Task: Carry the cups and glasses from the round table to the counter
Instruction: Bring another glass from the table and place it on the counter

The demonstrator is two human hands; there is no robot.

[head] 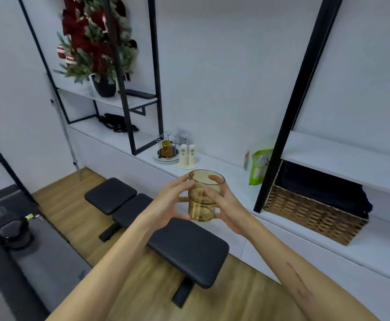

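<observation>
I hold an amber see-through glass (203, 198) upright in front of me, above the black bench and short of the white counter (224, 172). My left hand (173, 200) cups its left side and my right hand (224, 205) wraps its right side, fingers around the wall. On the counter beyond stands a wire cup rack on a plate (166, 156) with another amber glass (166, 148) on it. The round table is out of view.
Two white cups in a holder (187, 156) stand beside the rack. A green bag (258, 166) leans near a black post (289, 107). A wicker basket (314, 216) sits under the right shelf. A black padded bench (187, 249) lies between me and the counter. Potted plant (96, 42) on the shelf.
</observation>
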